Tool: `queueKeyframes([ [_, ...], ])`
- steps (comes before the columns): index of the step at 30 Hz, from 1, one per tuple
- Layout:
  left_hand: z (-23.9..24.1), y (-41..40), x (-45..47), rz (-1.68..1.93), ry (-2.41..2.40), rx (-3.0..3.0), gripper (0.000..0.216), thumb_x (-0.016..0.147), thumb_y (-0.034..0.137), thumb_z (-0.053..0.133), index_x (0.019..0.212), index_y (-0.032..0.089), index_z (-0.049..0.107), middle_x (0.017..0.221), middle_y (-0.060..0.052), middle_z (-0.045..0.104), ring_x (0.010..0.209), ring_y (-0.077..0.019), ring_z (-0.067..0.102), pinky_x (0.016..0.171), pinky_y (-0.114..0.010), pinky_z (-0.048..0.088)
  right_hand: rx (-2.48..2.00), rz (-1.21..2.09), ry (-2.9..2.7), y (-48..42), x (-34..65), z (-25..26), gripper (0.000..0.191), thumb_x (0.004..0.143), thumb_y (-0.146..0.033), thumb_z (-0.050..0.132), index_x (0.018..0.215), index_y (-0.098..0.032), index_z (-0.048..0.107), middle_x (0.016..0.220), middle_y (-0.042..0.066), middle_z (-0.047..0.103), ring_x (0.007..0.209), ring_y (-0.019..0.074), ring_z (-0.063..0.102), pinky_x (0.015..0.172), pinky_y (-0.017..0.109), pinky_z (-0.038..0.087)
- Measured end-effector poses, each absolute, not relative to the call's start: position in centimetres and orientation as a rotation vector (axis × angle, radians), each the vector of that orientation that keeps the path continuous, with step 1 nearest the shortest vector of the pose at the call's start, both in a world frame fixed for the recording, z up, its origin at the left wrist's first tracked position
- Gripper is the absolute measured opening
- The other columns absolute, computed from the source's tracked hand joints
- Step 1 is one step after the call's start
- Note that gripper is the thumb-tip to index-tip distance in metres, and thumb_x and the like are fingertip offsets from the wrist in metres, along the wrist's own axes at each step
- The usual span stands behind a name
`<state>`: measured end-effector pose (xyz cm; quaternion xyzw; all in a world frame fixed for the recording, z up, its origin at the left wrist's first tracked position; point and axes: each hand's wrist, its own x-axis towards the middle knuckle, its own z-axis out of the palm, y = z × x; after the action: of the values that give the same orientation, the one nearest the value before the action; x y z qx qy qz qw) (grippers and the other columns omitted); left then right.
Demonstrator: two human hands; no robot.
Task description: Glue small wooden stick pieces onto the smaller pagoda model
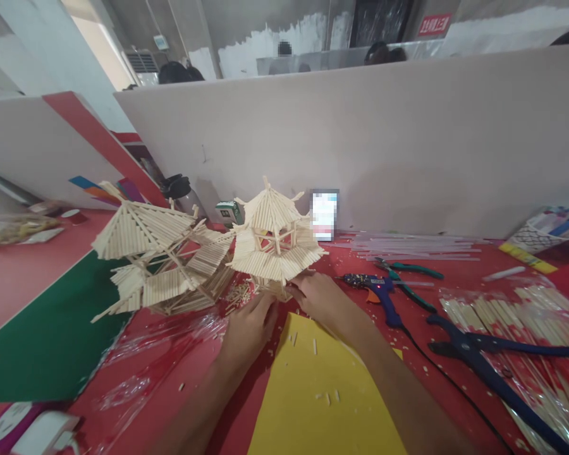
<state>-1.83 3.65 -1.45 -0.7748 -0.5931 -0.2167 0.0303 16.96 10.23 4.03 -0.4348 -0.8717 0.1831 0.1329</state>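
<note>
A small two-tiered pagoda model (277, 253) made of thin wooden sticks stands upright on the red table. My left hand (252, 322) is at the lower left of its base, fingers curled against it. On the lower right side is my right hand (318, 294), its fingers bent in under the lower roof. The fingertips of both hands are partly hidden by the model, and I cannot make out any loose piece between them. A larger stick pagoda model (156, 253) stands to the left, close to the small one. Yellow paper (327, 398) lies between my forearms, with stick bits on it.
Right of my hands lie a blue glue gun (377, 289) with its cord, green-handled pliers (412, 278), a large dark cutter (478, 347) and bagged sticks (540, 328). A phone (324, 215) leans on the partition (408, 139). Clear glue sticks (412, 245) lie behind.
</note>
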Motion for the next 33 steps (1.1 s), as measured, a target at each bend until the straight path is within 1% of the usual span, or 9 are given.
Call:
queueKeyframes([
  [4,-1.5,3.7,-1.9,-0.687,-1.815,-2.368,0.018,0.097,0.025,0.045,0.095,0.022,0.062,0.086,-0.002,0.071,0.072,-0.0133,0.065,0.061,-0.023,0.042,-1.234,0.504,-2.519,10.2,17.0,4.0,0.028,0.101,-0.032,0.041,0.114,-0.025,0.065,0.114,0.008,0.07,0.095,0.0209,0.067,0.077,0.029,0.041],
  [7,-1.5,3.6,-1.9,-0.703,-1.825,-2.346,0.018,0.097,0.025,0.045,0.099,0.023,0.062,0.091,-0.003,0.073,0.075,-0.0137,0.067,0.063,-0.023,0.044,-1.237,0.507,-2.53,10.2,17.0,3.9,0.028,0.101,-0.033,0.041,0.111,-0.024,0.066,0.112,0.008,0.071,0.093,0.0207,0.067,0.077,0.029,0.042],
  [10,-1.4,3.6,-1.9,-0.718,-1.832,-2.351,0.018,0.097,0.025,0.045,0.103,0.023,0.062,0.095,-0.003,0.073,0.078,-0.0145,0.068,0.064,-0.023,0.045,-1.232,0.525,-2.543,10.3,17.0,3.9,0.028,0.101,-0.033,0.041,0.113,-0.025,0.066,0.113,0.008,0.071,0.094,0.0204,0.067,0.077,0.028,0.041],
  [15,-1.4,3.7,-1.8,-0.694,-1.868,-2.335,0.018,0.098,0.029,0.045,0.099,0.023,0.062,0.091,-0.002,0.073,0.074,-0.0146,0.067,0.061,-0.024,0.043,-1.255,0.514,-2.544,10.3,17.0,3.9,0.028,0.101,-0.034,0.042,0.112,-0.024,0.066,0.11,0.008,0.072,0.093,0.021,0.067,0.075,0.028,0.041],
  [24,-1.2,3.6,-1.9,-0.721,-1.886,-2.36,0.016,0.097,0.027,0.046,0.101,0.023,0.06,0.097,-0.002,0.074,0.078,-0.0152,0.069,0.065,-0.024,0.045,-1.238,0.534,-2.537,10.0,17.1,4.4,0.027,0.101,-0.034,0.043,0.113,-0.025,0.065,0.114,0.007,0.07,0.096,0.02,0.066,0.076,0.027,0.042],
  [28,-1.1,3.6,-1.9,-0.729,-1.892,-2.366,0.016,0.097,0.027,0.045,0.102,0.024,0.06,0.096,-0.002,0.073,0.078,-0.0155,0.069,0.065,-0.025,0.045,-1.273,0.519,-2.555,10.1,16.9,4.5,0.026,0.101,-0.032,0.043,0.113,-0.025,0.065,0.113,0.007,0.071,0.094,0.0199,0.067,0.075,0.027,0.042],
  [33,-0.8,3.7,-1.8,-0.726,-1.922,-2.38,0.016,0.097,0.03,0.045,0.099,0.023,0.06,0.09,-0.001,0.073,0.072,-0.0147,0.067,0.062,-0.024,0.043,-1.262,0.519,-2.548,9.9,18.2,6.1,0.027,0.098,-0.025,0.045,0.112,-0.022,0.068,0.11,0.008,0.072,0.098,0.02,0.066,0.081,0.028,0.042],
])
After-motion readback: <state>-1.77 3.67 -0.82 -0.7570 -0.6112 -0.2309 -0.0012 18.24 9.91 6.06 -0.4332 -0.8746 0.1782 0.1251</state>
